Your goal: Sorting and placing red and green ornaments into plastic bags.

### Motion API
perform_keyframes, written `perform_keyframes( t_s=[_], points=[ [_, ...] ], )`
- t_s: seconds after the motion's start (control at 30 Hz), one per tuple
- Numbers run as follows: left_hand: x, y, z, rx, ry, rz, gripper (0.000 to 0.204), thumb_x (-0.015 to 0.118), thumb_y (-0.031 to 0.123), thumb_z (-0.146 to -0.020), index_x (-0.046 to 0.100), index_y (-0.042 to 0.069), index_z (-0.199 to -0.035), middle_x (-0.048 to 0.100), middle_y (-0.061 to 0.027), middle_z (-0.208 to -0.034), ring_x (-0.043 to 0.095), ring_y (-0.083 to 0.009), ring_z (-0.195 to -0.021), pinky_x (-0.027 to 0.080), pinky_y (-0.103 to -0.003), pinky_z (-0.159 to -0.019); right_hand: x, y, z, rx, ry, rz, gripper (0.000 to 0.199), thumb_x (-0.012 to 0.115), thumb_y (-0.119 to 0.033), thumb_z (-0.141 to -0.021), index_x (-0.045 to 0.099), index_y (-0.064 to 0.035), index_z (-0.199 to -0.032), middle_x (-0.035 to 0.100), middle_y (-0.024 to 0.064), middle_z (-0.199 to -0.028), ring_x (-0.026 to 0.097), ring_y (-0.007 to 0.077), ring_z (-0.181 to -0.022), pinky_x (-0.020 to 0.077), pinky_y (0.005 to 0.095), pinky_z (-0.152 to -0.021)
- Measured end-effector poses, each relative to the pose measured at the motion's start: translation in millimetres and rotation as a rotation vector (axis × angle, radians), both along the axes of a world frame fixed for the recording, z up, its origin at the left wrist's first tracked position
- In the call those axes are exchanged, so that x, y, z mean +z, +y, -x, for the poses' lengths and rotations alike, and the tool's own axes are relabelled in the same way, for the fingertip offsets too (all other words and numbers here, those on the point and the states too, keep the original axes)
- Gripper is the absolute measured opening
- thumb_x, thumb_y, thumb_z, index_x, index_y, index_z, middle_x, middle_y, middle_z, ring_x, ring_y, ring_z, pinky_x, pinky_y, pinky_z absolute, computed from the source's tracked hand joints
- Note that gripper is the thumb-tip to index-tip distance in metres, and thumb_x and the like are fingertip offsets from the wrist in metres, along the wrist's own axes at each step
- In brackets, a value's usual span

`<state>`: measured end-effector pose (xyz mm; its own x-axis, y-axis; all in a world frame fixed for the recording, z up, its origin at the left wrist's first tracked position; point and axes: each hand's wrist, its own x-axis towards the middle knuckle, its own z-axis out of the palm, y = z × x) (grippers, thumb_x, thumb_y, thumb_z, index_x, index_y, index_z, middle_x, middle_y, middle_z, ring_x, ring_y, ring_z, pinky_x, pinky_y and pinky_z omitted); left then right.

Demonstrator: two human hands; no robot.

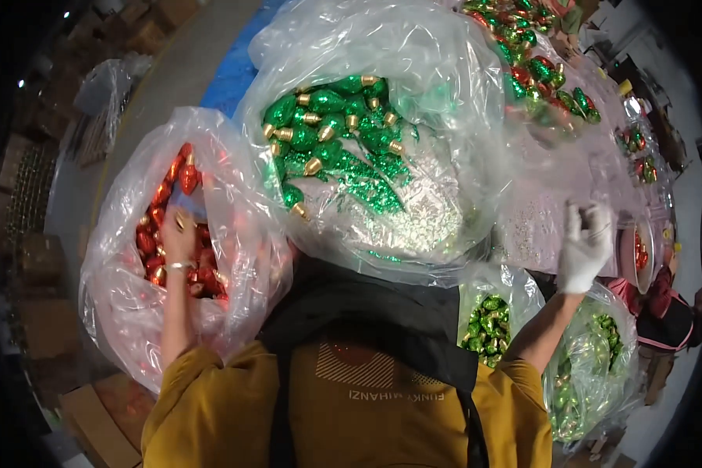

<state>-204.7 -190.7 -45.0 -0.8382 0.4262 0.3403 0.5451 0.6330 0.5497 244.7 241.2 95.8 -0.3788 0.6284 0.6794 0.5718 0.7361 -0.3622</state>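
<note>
My bare left hand (179, 235) reaches into a clear plastic bag (113, 261) on the left, among shiny red bulb-shaped ornaments (157, 269). Its fingers are blurred, so I cannot make out whether they grip one. A single red ornament (188, 179) shows just beyond the fingertips. My right hand (586, 248), in a white glove, is raised over the pink-covered table (534, 187). Its fingers are partly bent and apart, and nothing shows between them. Between my hands, a large clear bag (452, 187) holds green glittery bulb-shaped ornaments (312, 136) with gold caps and loose glitter.
Red and green ornaments (542, 70) lie heaped on the table's far right. Bags with light green ornaments (487, 324) stand by my right arm. A round container (638, 257) with red pieces sits near another person (667, 304) at right. Cardboard boxes (93, 421) are at lower left.
</note>
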Motion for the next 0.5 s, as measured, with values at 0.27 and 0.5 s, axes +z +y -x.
perform_keyframes(
  t_s=[0.27, 0.5],
  points=[
    [89.2, 163.6, -73.9, -0.675, 0.093, -0.187, 0.022, 0.064, 0.016, -0.083, 0.060, 0.003, -0.100, 0.063, -0.0120, -0.088, 0.063, -0.0221, -0.080, 0.049, -0.033, -0.070, -45.9, -85.9, 82.6, 0.350, -0.541, 0.199, 0.012, 0.068, -0.015, -0.080, 0.061, -0.0076, -0.086, 0.058, 0.0117, -0.084, 0.061, 0.0297, -0.072, 0.0500, 0.0365, -0.064],
    [19.2, 327.4, -85.0, -1.091, 0.238, 0.415, 0.050, 0.062, 0.011, -0.072, 0.055, 0.011, -0.122, 0.055, -0.0106, -0.123, 0.055, -0.0301, -0.109, 0.047, -0.041, -0.090, -47.3, -98.8, 93.5, 0.422, -0.690, 0.469, 0.018, 0.065, -0.019, -0.078, 0.061, -0.0079, -0.092, 0.061, 0.0149, -0.100, 0.062, 0.0351, -0.080, 0.0509, 0.0431, -0.070]
  ],
)
